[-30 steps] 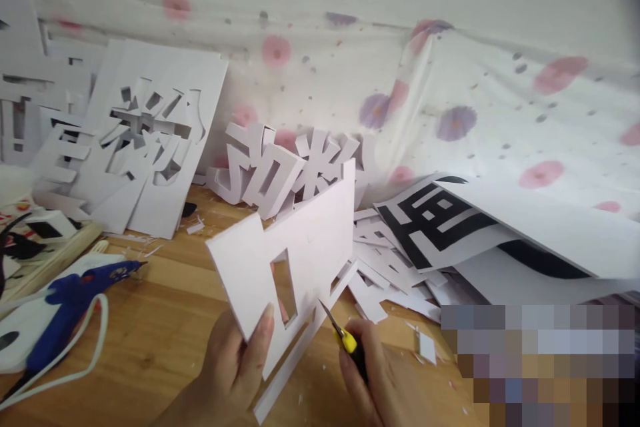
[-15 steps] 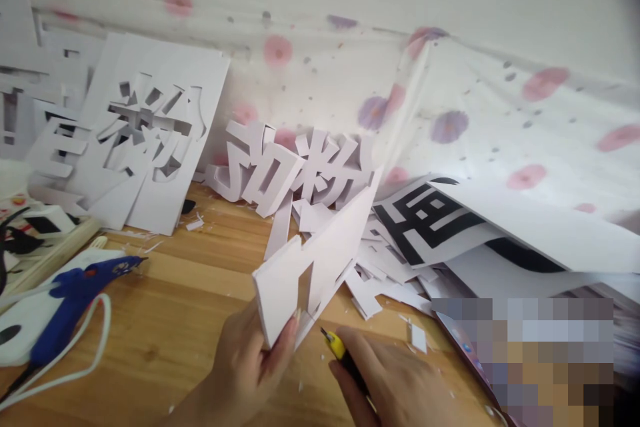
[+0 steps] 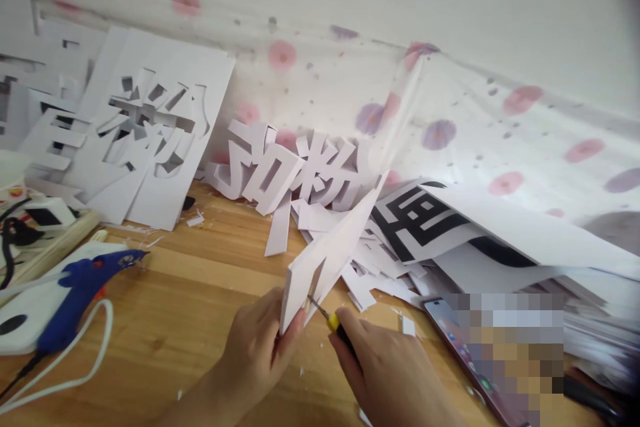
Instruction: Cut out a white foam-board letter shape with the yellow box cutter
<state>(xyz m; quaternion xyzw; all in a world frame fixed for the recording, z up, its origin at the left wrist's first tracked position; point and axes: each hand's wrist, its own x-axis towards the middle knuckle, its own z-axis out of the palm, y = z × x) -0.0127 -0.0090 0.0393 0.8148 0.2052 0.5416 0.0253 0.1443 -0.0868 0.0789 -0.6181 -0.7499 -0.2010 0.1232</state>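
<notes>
My left hand (image 3: 260, 353) pinches the lower corner of a white foam board piece (image 3: 333, 250) and holds it up, turned nearly edge-on to me, above the wooden table (image 3: 190, 287). My right hand (image 3: 385, 373) is closed around a yellow-and-black craft knife (image 3: 330, 321). Its thin blade points up and left and touches the board's lower edge next to a cut-out slot.
Cut white foam characters (image 3: 290, 170) lean at the back, with a cut-out board (image 3: 150, 133) to the left. A blue glue gun (image 3: 75, 293) with a white cord lies at left. Printed sheets (image 3: 425, 220) and scraps are piled at right beside a phone (image 3: 450, 333).
My left hand has turned the foam board from facing me to nearly edge-on and shifted it right. My right hand has brought the knife blade up against the board.
</notes>
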